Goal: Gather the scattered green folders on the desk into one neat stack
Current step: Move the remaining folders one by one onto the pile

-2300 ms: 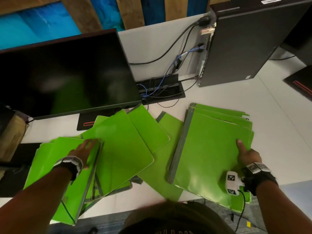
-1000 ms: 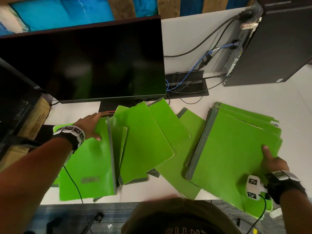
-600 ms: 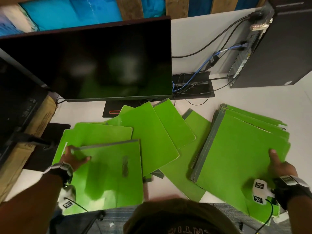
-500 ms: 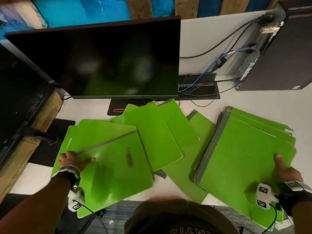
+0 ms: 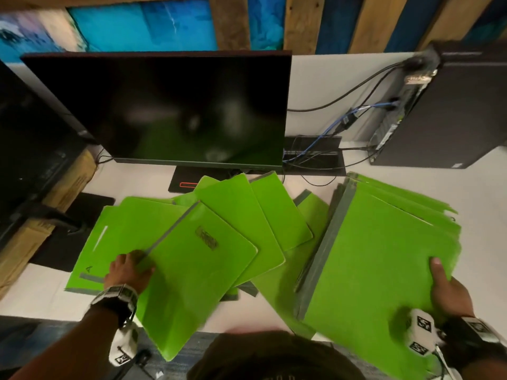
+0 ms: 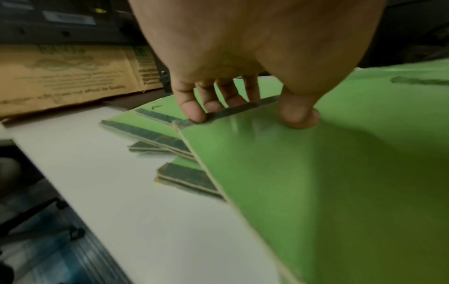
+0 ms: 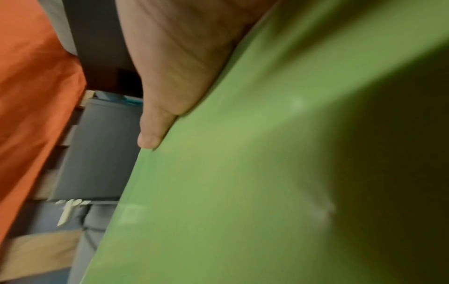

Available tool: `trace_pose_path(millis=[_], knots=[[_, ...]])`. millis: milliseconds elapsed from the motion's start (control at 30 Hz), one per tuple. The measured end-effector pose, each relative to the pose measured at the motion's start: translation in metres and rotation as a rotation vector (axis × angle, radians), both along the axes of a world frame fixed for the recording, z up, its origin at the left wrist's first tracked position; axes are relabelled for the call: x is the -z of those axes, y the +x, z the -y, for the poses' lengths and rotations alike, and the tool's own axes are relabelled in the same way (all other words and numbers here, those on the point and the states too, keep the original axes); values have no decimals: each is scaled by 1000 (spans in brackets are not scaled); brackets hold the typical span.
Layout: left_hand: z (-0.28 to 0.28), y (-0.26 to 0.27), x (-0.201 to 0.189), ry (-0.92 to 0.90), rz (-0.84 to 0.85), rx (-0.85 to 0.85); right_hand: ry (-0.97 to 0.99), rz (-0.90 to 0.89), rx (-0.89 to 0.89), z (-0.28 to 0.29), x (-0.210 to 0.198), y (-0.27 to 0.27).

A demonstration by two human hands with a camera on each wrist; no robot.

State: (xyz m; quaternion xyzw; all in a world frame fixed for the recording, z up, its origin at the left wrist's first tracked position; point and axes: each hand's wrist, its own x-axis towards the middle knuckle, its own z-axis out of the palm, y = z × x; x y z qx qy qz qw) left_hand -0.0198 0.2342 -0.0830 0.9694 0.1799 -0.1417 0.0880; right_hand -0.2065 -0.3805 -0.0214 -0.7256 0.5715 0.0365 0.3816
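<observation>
Several green folders lie fanned across the white desk (image 5: 411, 185). My left hand (image 5: 129, 270) pinches the grey spine corner of one green folder (image 5: 197, 272), thumb on top and fingers under its edge, and holds it lifted and tilted above the folders on the left (image 5: 118, 231); the left wrist view shows the same folder (image 6: 328, 182) in my left hand (image 6: 243, 107). On the right, a thick stack of folders (image 5: 378, 256) is gripped at its near right edge by my right hand (image 5: 444, 286), thumb on top. In the right wrist view the stack (image 7: 291, 173) fills the frame.
A dark monitor (image 5: 164, 108) stands behind the folders, its base (image 5: 183, 182) near them. A black computer tower (image 5: 461, 111) with cables (image 5: 337, 124) is at the back right. A cardboard box (image 5: 49, 212) and a black stand sit at the left.
My left hand has picked up one folder from the left pile, turned it and carried it rightwards over the fanned folders. My right hand has kept its hold on the stack.
</observation>
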Motion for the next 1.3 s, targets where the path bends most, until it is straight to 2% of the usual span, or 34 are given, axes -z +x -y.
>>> trace_pose_path(millis=[100,167,300,400,467,533,667,800,867,933,1000,1067,1233,1300], knots=[[-22,14,32,-74,-109,-106,78,161,-19,-13,-23,12],[-38,18,60,-157,-114,-172,125,276,-28,-23,-36,23],[-21,0,26,-192,-137,-257,119,395,-122,-45,-50,54],[-15,-11,8,-201,-19,-336,135,441,-234,-67,-51,84],[-8,-22,-1,-126,10,-398,192,459,-330,-84,-48,105],[1,-29,-10,-114,-1,-501,208,398,-418,-98,-37,121],[11,-28,-18,-236,-42,-674,148,175,-475,-117,-9,135],[19,-19,-29,-248,-63,-771,168,-41,-432,-131,22,128],[21,-13,-34,-280,-65,-818,184,-79,-393,-137,26,125],[23,-9,-37,-336,-79,-784,203,-97,-407,-138,29,128],[21,-6,-26,-317,-117,-645,192,-129,-468,-139,31,130],[20,-4,-24,-337,-135,-605,171,-169,-510,-140,29,131],[16,6,-42,-485,-166,-619,130,-210,-524,-139,33,133],[12,9,-43,-585,-92,-725,130,-206,-507,-137,36,134]])
